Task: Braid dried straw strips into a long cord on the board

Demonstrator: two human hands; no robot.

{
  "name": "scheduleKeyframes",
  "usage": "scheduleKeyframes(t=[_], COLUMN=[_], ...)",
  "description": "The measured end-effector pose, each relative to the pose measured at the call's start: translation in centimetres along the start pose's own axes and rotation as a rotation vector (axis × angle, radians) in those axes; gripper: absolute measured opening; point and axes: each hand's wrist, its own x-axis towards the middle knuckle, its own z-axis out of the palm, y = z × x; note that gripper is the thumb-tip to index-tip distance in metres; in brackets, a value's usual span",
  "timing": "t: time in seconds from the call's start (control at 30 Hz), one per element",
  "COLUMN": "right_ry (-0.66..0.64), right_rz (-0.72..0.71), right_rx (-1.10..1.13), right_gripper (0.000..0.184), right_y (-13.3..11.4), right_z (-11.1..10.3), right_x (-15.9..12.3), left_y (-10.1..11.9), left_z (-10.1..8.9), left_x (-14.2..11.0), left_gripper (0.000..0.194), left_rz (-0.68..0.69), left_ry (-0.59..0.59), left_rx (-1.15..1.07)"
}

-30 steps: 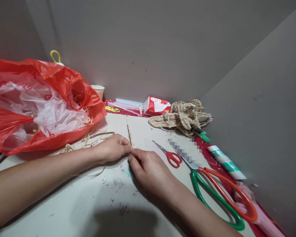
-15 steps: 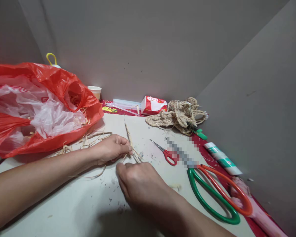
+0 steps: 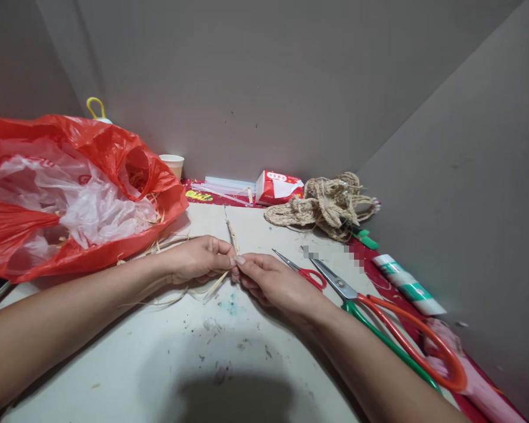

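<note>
A thin braid of straw-coloured strands (image 3: 231,232) runs away from my fingers towards the back of the white board (image 3: 167,352). My left hand (image 3: 203,258) pinches it from the left, thumb against index finger. From the right, my right hand (image 3: 268,279) is closed on the strands at the braid's near end, its thumb meeting my left fingertips. Loose strand ends (image 3: 216,286) stick out below the two hands. More loose strands lie under and behind my left forearm. What exactly sits between the fingertips is partly hidden.
A red plastic bag (image 3: 158,182) bulges at the left. Small red-handled scissors (image 3: 311,278) and large scissors with orange and green handles (image 3: 417,341) lie at right. Behind are a tissue pack (image 3: 280,187), a coiled braided cord (image 3: 330,202), a paper cup (image 3: 173,164) and a wrapped roll (image 3: 408,285).
My right hand has moved up and away from me, to meet my left hand at the braid. The loose ends now point down to the left. The view has shifted slightly.
</note>
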Motion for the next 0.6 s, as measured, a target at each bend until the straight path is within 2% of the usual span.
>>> scheduleKeyframes(t=[0.2, 0.3, 0.47, 0.6], right_ry=[-0.083, -0.012, 0.150, 0.146], right_rz=[0.107, 0.128, 0.132, 0.109], right_rx=[0.262, 0.283, 0.211, 0.371], right_gripper=[0.031, 0.025, 0.019, 0.025], right_y=[-0.3, -0.4, -0.2, -0.3], right_z=[-0.1, 0.2, 1.2, 1.6], right_x=[0.1, 0.1, 0.0, -0.2], left_y=[0.3, 0.7, 1.6, 1.2], left_z=[-0.6, -0.8, -0.1, 1.7], left_x=[-0.1, -0.3, -0.8, -0.9], left_gripper=[0.014, 0.016, 0.016, 0.015], left_rz=[0.005, 0.034, -0.137, -0.178], left_ry=[-0.022, -0.046, -0.130, -0.062], left_rx=[0.169, 0.285, 0.221, 0.157])
